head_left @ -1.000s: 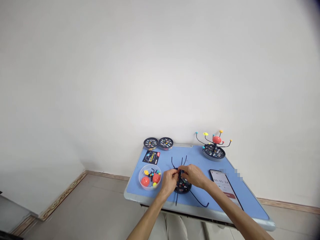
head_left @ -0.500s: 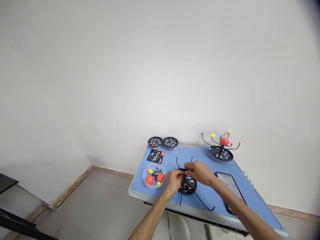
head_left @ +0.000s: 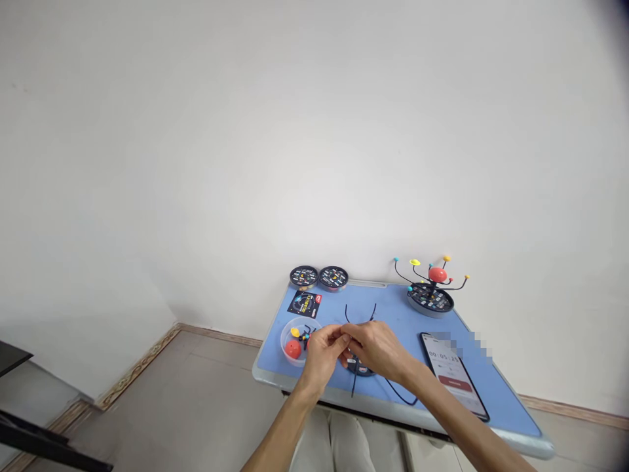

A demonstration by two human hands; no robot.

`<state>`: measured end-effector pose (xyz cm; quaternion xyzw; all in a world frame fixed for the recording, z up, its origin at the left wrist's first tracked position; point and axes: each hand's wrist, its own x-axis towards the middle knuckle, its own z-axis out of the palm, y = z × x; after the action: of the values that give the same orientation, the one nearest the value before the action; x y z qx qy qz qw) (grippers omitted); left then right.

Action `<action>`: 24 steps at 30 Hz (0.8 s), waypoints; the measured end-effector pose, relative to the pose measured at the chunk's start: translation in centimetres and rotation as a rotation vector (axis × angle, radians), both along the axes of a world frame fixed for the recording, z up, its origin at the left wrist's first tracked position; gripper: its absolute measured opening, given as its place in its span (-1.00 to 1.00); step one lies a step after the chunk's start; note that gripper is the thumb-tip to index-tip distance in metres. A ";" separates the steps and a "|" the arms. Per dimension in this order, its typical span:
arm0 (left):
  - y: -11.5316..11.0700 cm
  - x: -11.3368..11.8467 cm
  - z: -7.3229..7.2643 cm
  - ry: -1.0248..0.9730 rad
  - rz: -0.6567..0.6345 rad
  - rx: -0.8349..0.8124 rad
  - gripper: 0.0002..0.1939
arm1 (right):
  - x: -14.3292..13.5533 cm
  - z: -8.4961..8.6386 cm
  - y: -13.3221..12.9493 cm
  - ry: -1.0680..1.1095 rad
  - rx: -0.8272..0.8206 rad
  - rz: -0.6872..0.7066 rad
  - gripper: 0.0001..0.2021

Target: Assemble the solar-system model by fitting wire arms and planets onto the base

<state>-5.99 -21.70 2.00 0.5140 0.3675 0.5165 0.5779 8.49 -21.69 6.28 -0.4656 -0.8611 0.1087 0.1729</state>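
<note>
Both hands meet over a half-built planet model at the lower centre of the frame.

The left hand (head_left: 322, 351) and right hand (head_left: 376, 344) pinch together at a thin black wire arm (head_left: 354, 387), fingertips touching; the exact grip is too small to tell. The dark round base (head_left: 361, 367) lies just under the right hand on the blue table (head_left: 393, 314), its wire arms pointing up-frame and down-frame. The bowl of coloured balls (head_left: 295, 337) is just beside the left hand.
</note>
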 end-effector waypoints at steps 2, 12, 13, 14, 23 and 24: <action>-0.9 -0.8 0.7 -0.069 0.006 -0.045 -0.58 | -0.8 -0.3 -0.4 0.037 0.005 0.030 -0.75; -5.0 -3.1 2.9 -0.098 0.144 -0.078 -0.62 | -0.5 0.6 -5.6 0.444 0.209 0.028 -0.76; -5.7 -3.3 2.9 -0.074 0.158 -0.076 -0.61 | -0.2 0.4 -6.5 0.565 0.235 -0.051 -0.78; -6.4 -3.4 2.9 -0.052 0.156 -0.077 -0.60 | 0.0 -0.1 -7.3 0.671 0.236 -0.137 -0.79; -11.3 -3.3 -0.1 0.056 0.026 0.142 -0.69 | -3.1 -5.1 -12.4 1.142 -0.265 -0.373 -0.65; -11.7 -3.4 -0.7 0.088 0.012 0.173 -0.70 | -3.4 -5.4 -12.9 1.159 -0.277 -0.404 -0.64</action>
<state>-9.36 -33.38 1.27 0.5819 0.3496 0.5269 0.5114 5.06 -34.60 0.88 -0.5028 -0.5006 0.4189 0.5666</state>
